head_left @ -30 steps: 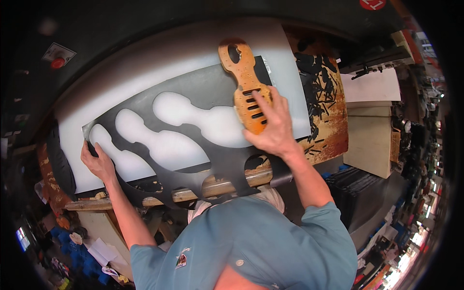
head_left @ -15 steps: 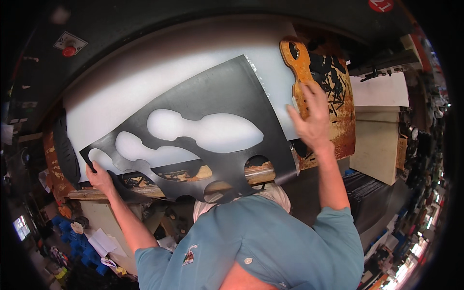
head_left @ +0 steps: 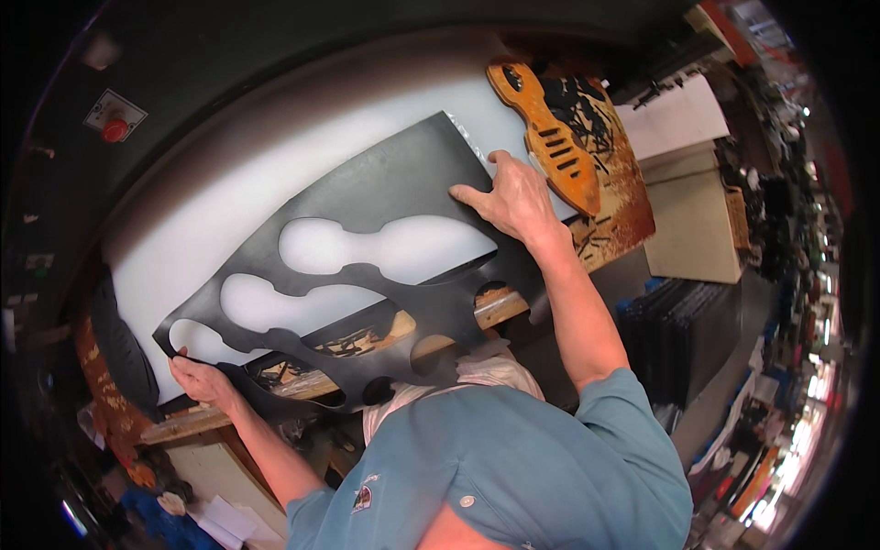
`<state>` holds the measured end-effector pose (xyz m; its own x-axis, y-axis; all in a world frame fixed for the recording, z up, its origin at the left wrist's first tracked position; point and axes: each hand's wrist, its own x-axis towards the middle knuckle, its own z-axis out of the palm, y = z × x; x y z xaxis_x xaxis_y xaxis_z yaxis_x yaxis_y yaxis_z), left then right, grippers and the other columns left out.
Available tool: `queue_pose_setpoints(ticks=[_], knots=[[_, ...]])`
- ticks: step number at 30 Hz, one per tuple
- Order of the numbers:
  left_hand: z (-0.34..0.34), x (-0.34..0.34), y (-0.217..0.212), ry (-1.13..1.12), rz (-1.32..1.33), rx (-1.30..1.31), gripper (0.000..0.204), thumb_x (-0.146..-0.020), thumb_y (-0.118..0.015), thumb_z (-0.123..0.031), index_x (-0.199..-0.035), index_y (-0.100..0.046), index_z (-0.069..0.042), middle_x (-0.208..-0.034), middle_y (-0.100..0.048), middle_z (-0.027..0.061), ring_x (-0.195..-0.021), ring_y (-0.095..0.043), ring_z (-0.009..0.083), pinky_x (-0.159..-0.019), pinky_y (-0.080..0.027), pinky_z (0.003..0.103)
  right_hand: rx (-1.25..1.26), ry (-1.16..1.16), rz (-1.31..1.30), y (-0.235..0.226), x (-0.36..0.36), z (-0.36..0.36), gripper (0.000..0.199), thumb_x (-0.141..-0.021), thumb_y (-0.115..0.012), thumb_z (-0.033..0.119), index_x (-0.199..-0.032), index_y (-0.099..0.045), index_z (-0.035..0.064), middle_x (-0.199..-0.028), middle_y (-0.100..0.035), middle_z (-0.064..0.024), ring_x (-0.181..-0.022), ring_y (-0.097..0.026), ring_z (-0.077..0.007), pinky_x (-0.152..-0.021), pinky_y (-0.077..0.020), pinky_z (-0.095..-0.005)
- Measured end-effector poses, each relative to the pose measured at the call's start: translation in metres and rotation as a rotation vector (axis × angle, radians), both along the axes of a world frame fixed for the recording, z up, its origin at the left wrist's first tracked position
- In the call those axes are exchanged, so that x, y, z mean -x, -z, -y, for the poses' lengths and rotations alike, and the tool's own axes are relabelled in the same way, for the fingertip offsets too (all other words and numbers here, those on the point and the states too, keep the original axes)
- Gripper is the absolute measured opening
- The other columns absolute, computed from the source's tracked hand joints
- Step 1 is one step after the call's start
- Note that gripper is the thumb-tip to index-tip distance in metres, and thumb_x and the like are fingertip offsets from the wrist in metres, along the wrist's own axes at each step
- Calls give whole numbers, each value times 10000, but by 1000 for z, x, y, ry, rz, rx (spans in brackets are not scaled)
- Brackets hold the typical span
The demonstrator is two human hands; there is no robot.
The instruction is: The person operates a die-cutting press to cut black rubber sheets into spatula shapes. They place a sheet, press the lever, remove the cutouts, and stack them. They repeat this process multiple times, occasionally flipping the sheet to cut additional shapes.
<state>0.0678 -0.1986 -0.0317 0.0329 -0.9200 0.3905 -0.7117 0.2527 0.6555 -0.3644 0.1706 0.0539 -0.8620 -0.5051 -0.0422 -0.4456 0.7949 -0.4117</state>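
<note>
Having left orange form (head_left: 535,112), splayed, empty right hand (head_left: 522,200) is spanning black sheet (head_left: 394,174) at its right edge, left hand (head_left: 207,381) pinching its opposite end.

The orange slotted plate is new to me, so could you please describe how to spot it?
Start with the big white board under the black sheet and follow it to its right edge. The orange slotted plate lies there, beside a scatter of black scraps. What sets it apart is its bright orange colour, rounded top with a hole, row of slots and tapering lower end.
</note>
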Motion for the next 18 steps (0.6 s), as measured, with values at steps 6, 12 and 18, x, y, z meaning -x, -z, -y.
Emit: queue_pose_setpoints(ticks=[6, 12, 18], knots=[[2, 1, -8, 181, -119, -28, 420, -1173, -512, -346, -1259, -730, 3, -1058, -730, 65, -972, -639, 193, -926, -515, 352, 462, 266, 599, 1, -67, -50, 504, -853, -936, 208, -1237, -716, -32, -775, -458, 101, -717, -447, -24, -642, -395, -225], [-24, 33, -38, 470, -516, -333, 343, -1175, -533, -245, -1301, -720, 13, -945, -581, -17, -820, -491, 95, -766, -445, 257, 1031, 486, 670, 16, -144, -109, 821, -820, -937, 106, -1521, -552, -78, -1120, -722, -63, -967, -677, -144, -880, -544, -280], [-104, 87, -89, 773, -389, -197, 331, -1182, -539, -247, -1188, -719, 31, -910, -626, 11, -800, -509, 109, -747, -454, 269, 974, 302, 574, 36, -226, -156, 483, -981, -797, 305, -730, -492, 28, -637, -380, -6, -682, -364, -87, -613, -358, -377]])
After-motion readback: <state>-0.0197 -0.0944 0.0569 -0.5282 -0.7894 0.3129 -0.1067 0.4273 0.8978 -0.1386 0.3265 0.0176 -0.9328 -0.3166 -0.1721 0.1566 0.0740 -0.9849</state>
